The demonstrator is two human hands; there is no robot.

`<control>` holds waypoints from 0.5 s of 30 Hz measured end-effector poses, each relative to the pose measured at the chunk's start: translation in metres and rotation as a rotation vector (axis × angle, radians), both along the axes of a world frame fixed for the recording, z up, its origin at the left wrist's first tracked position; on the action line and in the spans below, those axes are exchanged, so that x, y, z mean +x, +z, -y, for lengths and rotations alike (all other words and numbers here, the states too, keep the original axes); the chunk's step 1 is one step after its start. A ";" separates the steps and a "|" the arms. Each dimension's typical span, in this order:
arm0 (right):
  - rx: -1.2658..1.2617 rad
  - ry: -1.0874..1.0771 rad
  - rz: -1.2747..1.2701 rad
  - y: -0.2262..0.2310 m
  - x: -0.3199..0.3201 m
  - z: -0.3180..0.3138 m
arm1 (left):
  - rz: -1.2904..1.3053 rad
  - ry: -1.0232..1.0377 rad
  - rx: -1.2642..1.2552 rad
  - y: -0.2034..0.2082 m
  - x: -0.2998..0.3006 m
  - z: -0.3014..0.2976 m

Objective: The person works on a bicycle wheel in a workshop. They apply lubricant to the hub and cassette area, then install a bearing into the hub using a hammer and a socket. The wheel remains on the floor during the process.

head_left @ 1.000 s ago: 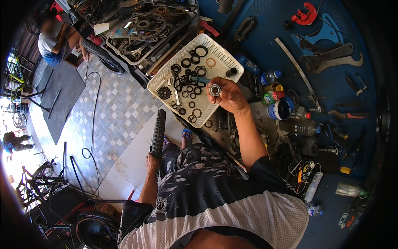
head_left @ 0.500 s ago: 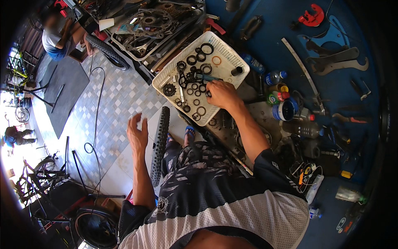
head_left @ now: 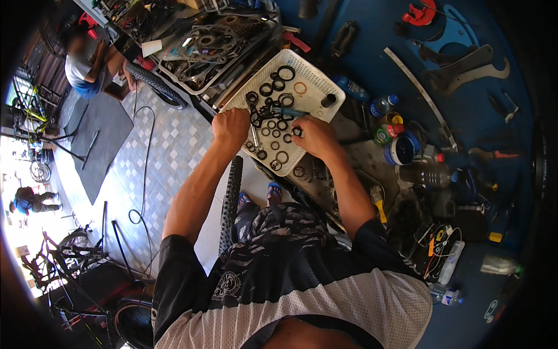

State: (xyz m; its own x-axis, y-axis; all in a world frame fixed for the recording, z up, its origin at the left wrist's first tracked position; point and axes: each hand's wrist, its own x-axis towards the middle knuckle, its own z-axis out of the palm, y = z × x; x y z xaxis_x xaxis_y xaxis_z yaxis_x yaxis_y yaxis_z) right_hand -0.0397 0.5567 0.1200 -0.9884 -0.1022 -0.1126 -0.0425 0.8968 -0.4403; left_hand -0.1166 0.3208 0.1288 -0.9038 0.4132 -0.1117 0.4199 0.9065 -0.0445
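Observation:
A white perforated plastic tray holds several black rings, small metal parts and a copper-coloured ring. My left hand is over the tray's left corner, its fingers curled; whatever lies under them is hidden. Over the tray's right side, my right hand pinches a small black ring between thumb and fingers. Between both hands lie a cluster of dark parts and a silver rod-like piece. A short black cylinder stands near the tray's right corner.
Chainrings and other metal parts fill a tray beyond. Bottles, an open blue-rimmed tub and a yellow-handled brush are to the right. Tools hang on the blue board. A bicycle tyre stands by my legs; a person sits far left.
My left hand has come up and right from beside the tyre to the tray's left corner, its fingers closing. My right hand has shifted slightly, and the black ring shows more plainly in it.

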 end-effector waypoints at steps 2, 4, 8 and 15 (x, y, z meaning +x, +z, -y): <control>-0.101 -0.031 -0.043 0.006 0.010 -0.008 | 0.007 0.035 -0.022 -0.010 -0.009 -0.005; -0.196 -0.040 -0.107 0.011 0.019 -0.013 | 0.077 0.072 -0.057 -0.017 -0.016 -0.008; -0.533 -0.092 -0.195 0.011 0.034 -0.019 | 0.143 0.167 -0.108 -0.030 -0.024 -0.012; -1.269 -0.088 -0.044 0.005 0.040 -0.021 | 0.036 0.089 -0.113 -0.046 -0.022 -0.005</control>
State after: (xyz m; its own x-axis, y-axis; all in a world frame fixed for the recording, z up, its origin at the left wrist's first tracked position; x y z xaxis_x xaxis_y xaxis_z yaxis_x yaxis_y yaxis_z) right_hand 0.0007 0.5773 0.1248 -0.9977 -0.0478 0.0482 -0.0405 -0.1506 -0.9878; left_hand -0.1388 0.3263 0.0833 -0.9310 0.3141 -0.1858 0.3408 0.9304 -0.1347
